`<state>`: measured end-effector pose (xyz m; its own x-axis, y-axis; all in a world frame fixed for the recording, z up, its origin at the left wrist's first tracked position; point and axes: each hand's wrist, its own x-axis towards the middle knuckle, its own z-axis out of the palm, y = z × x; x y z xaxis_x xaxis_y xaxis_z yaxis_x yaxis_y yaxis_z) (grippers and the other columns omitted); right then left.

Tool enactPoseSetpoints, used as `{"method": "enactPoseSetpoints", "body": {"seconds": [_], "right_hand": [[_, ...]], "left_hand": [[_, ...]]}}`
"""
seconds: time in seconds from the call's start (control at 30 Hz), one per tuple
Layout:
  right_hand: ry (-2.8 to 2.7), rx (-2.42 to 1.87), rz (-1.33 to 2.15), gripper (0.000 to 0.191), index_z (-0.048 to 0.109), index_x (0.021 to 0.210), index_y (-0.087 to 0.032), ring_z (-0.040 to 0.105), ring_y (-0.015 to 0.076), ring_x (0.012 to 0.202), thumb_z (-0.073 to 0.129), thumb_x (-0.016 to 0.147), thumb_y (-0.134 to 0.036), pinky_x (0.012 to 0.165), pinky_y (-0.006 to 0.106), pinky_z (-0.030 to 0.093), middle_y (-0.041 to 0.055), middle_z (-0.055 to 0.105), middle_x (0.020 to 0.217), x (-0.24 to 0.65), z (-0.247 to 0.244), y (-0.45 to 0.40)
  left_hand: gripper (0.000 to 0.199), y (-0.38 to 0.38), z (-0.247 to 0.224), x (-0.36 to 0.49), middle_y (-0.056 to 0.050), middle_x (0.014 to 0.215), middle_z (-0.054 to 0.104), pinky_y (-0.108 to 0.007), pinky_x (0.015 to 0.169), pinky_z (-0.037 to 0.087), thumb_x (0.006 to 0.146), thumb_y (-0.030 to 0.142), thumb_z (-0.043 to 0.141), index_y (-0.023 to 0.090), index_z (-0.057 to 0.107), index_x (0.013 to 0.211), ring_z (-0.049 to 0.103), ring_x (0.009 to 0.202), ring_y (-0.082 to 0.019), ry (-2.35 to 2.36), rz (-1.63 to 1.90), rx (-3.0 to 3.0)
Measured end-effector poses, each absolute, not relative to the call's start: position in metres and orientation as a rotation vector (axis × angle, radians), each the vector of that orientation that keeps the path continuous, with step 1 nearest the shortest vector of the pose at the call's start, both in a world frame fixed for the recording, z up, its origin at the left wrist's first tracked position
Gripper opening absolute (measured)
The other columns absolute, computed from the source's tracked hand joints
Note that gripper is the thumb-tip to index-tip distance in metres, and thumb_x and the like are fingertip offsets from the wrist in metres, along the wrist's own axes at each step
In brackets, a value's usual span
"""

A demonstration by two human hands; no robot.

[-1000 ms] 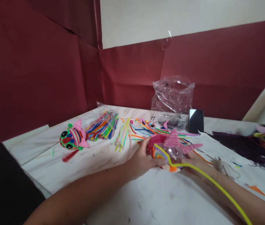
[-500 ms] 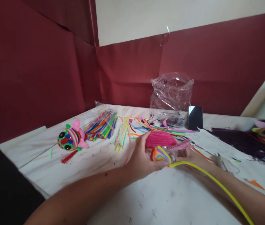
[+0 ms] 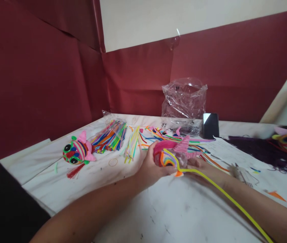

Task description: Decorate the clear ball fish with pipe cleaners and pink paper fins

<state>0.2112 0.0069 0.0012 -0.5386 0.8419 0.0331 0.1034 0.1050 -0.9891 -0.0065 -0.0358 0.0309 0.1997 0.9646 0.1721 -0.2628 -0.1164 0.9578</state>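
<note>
My left hand (image 3: 150,168) is wrapped round the left side of a pink craft piece (image 3: 166,146) with rainbow-coloured bands and a clear plastic body. My right hand (image 3: 196,165) is at its right side, fingers bent and partly hidden behind the piece, and what they grip cannot be made out. A pink ribbed fin (image 3: 184,147) stands up at the piece's upper right. From its lower front a long yellow pipe cleaner (image 3: 224,191) curves over my right wrist to the lower right. A small orange tip shows beneath.
A finished fish-like craft (image 3: 75,152) and a bundle of coloured pipe cleaners (image 3: 111,136) lie at left. Behind are a clear plastic bag (image 3: 184,99) and a dark phone (image 3: 210,126). Purple strands (image 3: 252,150), a paper sheet (image 3: 224,153) and an orange scrap (image 3: 277,195) lie at right.
The pink piece has tilted in my hands, so more of its rainbow front and the upright fin show. It has shifted slightly left, with the yellow pipe cleaner moving along.
</note>
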Motion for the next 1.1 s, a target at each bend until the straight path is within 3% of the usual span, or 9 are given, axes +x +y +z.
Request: {"method": "enactPoseSetpoints", "body": {"seconds": [0.13,0.27,0.37,0.47,0.53,0.63,0.83,1.0,1.1], "right_hand": [[-1.680,-0.831,1.604,0.044,0.067,0.083,-0.019,0.068,0.0239,0.085,0.080,0.064,-0.057,0.089,0.045,0.052,0.0061,0.070,0.085,0.208,0.010,0.003],[-1.611,-0.853,1.595,0.041,0.066,0.081,-0.019,0.068,0.0229,0.085,0.082,0.064,-0.053,0.088,0.044,0.052,0.0058,0.070,0.086,0.205,0.019,-0.002],[-1.693,-0.821,1.567,0.052,0.068,0.103,-0.018,0.067,0.0257,0.096,0.080,0.067,-0.054,0.088,0.044,0.053,0.0109,0.071,0.103,0.205,0.019,-0.004],[-1.695,-0.817,1.548,0.070,0.050,0.137,-0.025,0.065,0.0257,0.107,0.075,0.076,-0.048,0.090,0.044,0.052,0.0110,0.067,0.123,0.207,0.015,-0.002],[-1.712,-0.835,1.555,0.074,0.046,0.141,-0.029,0.064,0.0246,0.111,0.077,0.075,-0.041,0.094,0.043,0.051,0.0092,0.065,0.127,0.210,0.012,0.001],[-1.815,-0.804,1.560,0.066,0.056,0.131,-0.029,0.064,0.0246,0.112,0.080,0.070,-0.036,0.092,0.041,0.052,0.0078,0.068,0.122,0.217,0.011,0.008],[-1.801,-1.118,1.026,0.042,0.069,0.100,-0.020,0.070,0.0243,0.080,0.071,0.070,-0.048,0.071,0.040,0.058,0.0093,0.075,0.094,0.228,0.014,0.025],[-1.826,-1.055,0.631,0.022,0.069,0.091,-0.023,0.065,0.0238,0.089,0.064,0.079,-0.042,0.083,0.040,0.053,0.0068,0.072,0.095,0.215,0.029,0.008],[-2.087,-0.831,0.301,0.014,0.067,0.088,-0.023,0.064,0.0209,0.085,0.054,0.087,-0.028,0.079,0.036,0.053,0.0063,0.070,0.088,0.198,0.036,-0.014]], "left_hand": [[0.084,-0.023,0.033,-0.011,-0.009,0.124,0.062,-0.043,0.102,0.044,0.055,0.021,0.085,0.022,0.045,0.129,0.057,0.118,-0.028,0.681,1.264,1.145],[0.076,-0.010,0.027,-0.016,-0.007,0.116,0.066,-0.042,0.099,0.045,0.059,0.023,0.081,0.021,0.046,0.127,0.061,0.111,-0.026,0.675,1.233,1.095],[0.077,-0.005,0.026,-0.019,-0.006,0.113,0.066,-0.043,0.098,0.046,0.060,0.026,0.080,0.021,0.045,0.129,0.063,0.105,-0.024,0.757,1.205,1.154],[0.084,-0.005,0.027,-0.022,-0.006,0.116,0.065,-0.043,0.097,0.047,0.059,0.028,0.082,0.023,0.043,0.133,0.063,0.105,-0.024,0.871,1.176,1.253],[0.089,-0.005,0.028,-0.025,-0.008,0.120,0.063,-0.044,0.098,0.047,0.058,0.027,0.082,0.023,0.040,0.136,0.062,0.107,-0.025,0.915,1.152,1.345],[0.091,-0.005,0.031,-0.028,-0.012,0.127,0.058,-0.048,0.103,0.043,0.058,0.028,0.081,0.020,0.039,0.138,0.057,0.115,-0.029,1.018,1.119,1.577],[0.091,-0.014,0.031,-0.025,-0.017,0.137,0.043,-0.052,0.112,0.032,0.057,0.033,0.078,0.016,0.042,0.138,0.040,0.131,-0.036,1.322,1.101,2.202],[0.090,-0.022,0.026,-0.019,-0.017,0.133,0.042,-0.052,0.110,0.035,0.057,0.032,0.076,0.016,0.041,0.139,0.041,0.126,-0.036,1.406,1.072,2.467],[0.088,-0.023,0.022,-0.018,-0.018,0.133,0.041,-0.053,0.109,0.036,0.060,0.033,0.074,0.016,0.039,0.139,0.041,0.125,-0.038,1.447,1.073,2.544]]}}
